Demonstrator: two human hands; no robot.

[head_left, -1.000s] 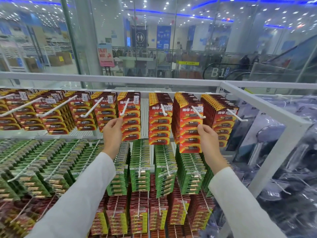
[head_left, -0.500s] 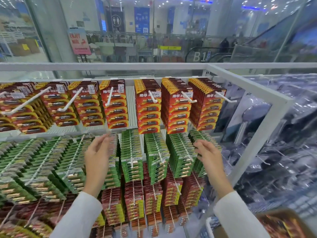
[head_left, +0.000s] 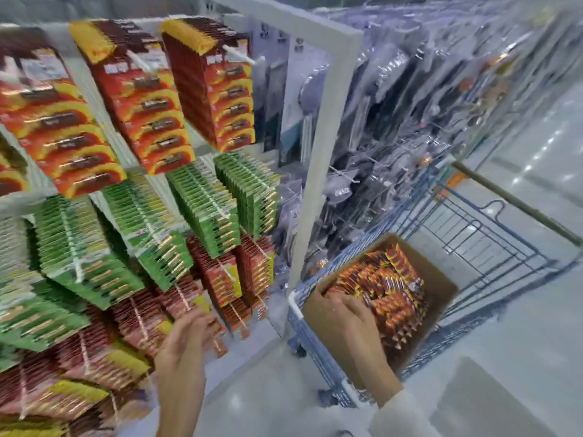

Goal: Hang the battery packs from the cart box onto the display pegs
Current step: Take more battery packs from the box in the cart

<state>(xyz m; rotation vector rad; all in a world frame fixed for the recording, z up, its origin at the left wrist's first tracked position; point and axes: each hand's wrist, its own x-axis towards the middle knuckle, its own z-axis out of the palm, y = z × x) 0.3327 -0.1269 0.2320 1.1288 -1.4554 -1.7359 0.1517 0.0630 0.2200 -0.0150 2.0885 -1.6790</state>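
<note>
Right hand (head_left: pixel 350 316) inside the cart box (head_left: pixel 440 290), lower right of frame, fingers bent onto the battery packs (head_left: pixel 391 288) heaped just beyond them; blur hides whether any is gripped. Left hand (head_left: pixel 186 342), lower centre, loose-fingered and empty, lies farther off. Display pegs (head_left: pixel 243 56): upper left.

White sleeve (head_left: pixel 400 416) above right hand (head_left: pixel 353 316)
</note>
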